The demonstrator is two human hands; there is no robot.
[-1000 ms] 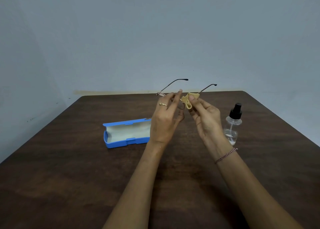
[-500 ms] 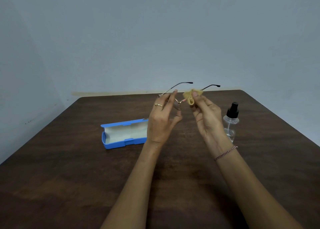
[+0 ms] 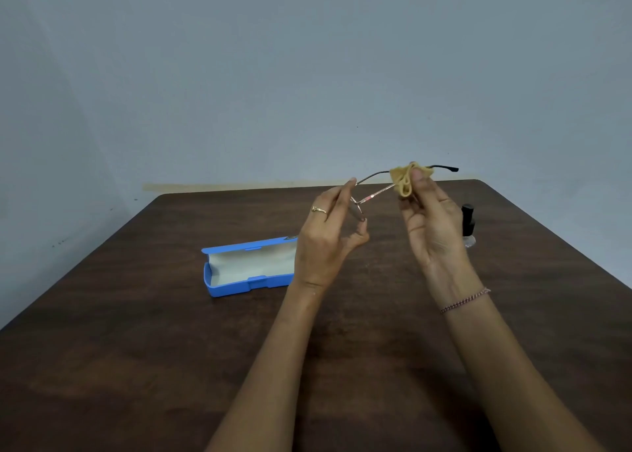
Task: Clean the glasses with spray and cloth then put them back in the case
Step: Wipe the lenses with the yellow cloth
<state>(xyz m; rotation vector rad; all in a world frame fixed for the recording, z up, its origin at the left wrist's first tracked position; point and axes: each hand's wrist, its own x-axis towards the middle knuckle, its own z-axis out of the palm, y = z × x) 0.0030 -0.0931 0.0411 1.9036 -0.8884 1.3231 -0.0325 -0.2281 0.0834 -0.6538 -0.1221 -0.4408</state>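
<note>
My left hand (image 3: 325, 243) holds the thin-framed glasses (image 3: 371, 197) by the front, above the table, with both temple arms pointing away to the right. My right hand (image 3: 431, 226) pinches a small yellow cloth (image 3: 405, 178) around one temple arm, about midway along it. The open blue case (image 3: 249, 267) with a pale lining lies on the table to the left, partly behind my left hand. The spray bottle (image 3: 468, 226) with a black cap stands behind my right hand, mostly hidden.
The dark wooden table (image 3: 136, 349) reaches to a pale wall at the back. Its left and right edges slant in toward the far corners.
The cloth has slid outward along the temple arm, away from the lenses. Both hands have shifted slightly right and up.
</note>
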